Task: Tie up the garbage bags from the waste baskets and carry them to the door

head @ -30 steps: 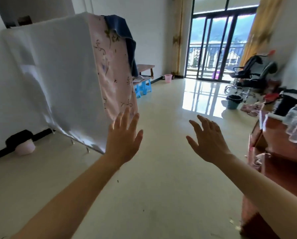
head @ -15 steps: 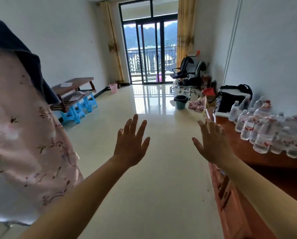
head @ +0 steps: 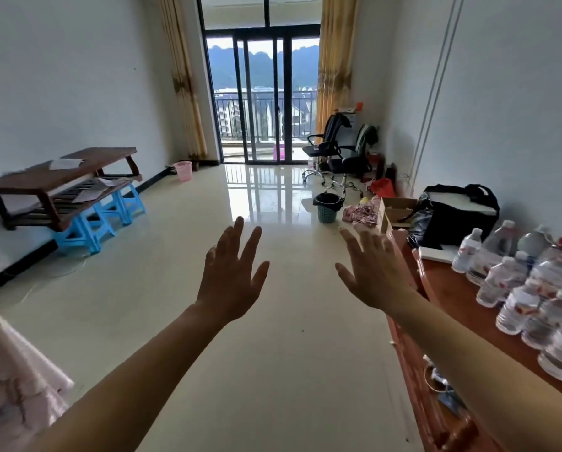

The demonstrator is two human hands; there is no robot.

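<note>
A teal waste basket [head: 326, 213] lined with a black garbage bag [head: 327, 200] stands on the floor far ahead, right of centre. A pink waste basket [head: 183, 170] sits by the left curtain, near the glass balcony door [head: 262, 99]. My left hand [head: 232, 278] and my right hand [head: 372, 269] are both stretched out in front of me, fingers spread and straight, holding nothing. Both hands are well short of either basket.
A wooden cabinet [head: 449, 327] with several water bottles [head: 531, 288] and a black bag [head: 457, 213] runs along the right. Office chairs [head: 338, 151], a cardboard box [head: 395, 212] and crumpled cloth [head: 361, 212] lie near the teal basket. A low wooden bench [head: 58, 184] on blue stools [head: 97, 220] stands left.
The view has swung right, away from the draped pink-and-white cloth, and now faces down the room toward the balcony door. Both hands stay raised and spread.
</note>
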